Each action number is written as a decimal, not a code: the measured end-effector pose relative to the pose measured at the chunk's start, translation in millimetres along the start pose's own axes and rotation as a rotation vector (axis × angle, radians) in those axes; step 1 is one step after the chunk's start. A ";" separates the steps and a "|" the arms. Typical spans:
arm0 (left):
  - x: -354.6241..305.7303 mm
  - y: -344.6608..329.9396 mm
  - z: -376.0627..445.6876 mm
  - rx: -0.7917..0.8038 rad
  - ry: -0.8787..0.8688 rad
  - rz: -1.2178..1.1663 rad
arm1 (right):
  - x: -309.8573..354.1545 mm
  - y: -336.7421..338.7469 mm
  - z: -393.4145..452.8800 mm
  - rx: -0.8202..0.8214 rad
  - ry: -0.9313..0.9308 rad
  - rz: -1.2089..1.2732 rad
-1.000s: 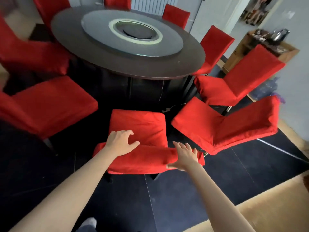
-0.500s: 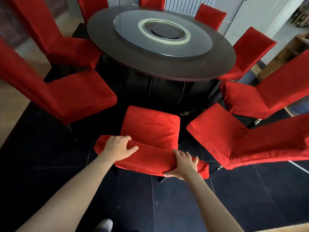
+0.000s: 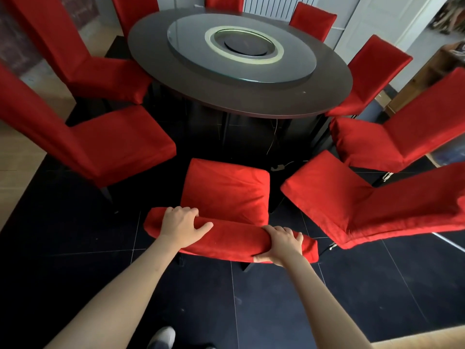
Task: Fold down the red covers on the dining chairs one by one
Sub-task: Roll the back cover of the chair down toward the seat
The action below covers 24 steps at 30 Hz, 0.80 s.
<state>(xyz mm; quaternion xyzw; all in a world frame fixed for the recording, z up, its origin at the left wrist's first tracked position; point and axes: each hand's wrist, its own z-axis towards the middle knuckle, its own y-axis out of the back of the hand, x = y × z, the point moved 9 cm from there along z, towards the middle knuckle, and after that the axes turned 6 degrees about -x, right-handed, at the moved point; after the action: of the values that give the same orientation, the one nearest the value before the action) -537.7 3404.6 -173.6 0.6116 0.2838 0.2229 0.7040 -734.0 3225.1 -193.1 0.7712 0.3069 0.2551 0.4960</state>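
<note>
Red-covered chairs are ringing a dark round table (image 3: 251,96) that is carrying a glass turntable (image 3: 241,46). One chair (image 3: 105,147) is standing to the left of the near chair and another (image 3: 364,210) to the right, its back leaning low toward the camera; neither is touching the near one. A grey shoe (image 3: 162,337) is showing at the bottom edge between the two forearms.

The near chair's cover (image 3: 231,238) is lying bunched into a thick red roll along the top of the chair back, in front of the seat (image 3: 226,190), which is facing the table. The left hand (image 3: 182,224) is lying over the roll's left end, fingers curled over the far side and thumb stretched along the top. The right hand (image 3: 283,245) is gripping the roll near its right end, fingers wrapped over the top and thumb underneath. The cloth is looking plain, soft and slightly creased.

Dark floor tiles (image 3: 201,298) are lying under the chairs, paler flooring (image 3: 15,159) is showing at the left, and a white radiator (image 3: 271,5) is standing behind the table
</note>
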 end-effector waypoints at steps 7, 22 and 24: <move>-5.6 3.8 -20.1 -0.074 -0.010 -0.026 | -1.1 2.5 -2.9 0.012 0.020 -0.029; -2.6 2.5 -6.9 -0.177 -0.122 0.060 | 2.2 1.3 3.7 -0.041 -0.025 0.030; 2.3 1.0 -1.6 -0.168 -0.135 0.063 | 6.5 1.4 6.4 -0.046 -0.033 0.042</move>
<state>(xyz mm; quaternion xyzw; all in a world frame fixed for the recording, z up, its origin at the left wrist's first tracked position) -537.0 3407.4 -173.1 0.5726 0.1965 0.2262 0.7631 -724.8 3225.5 -193.7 0.7699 0.2767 0.2595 0.5132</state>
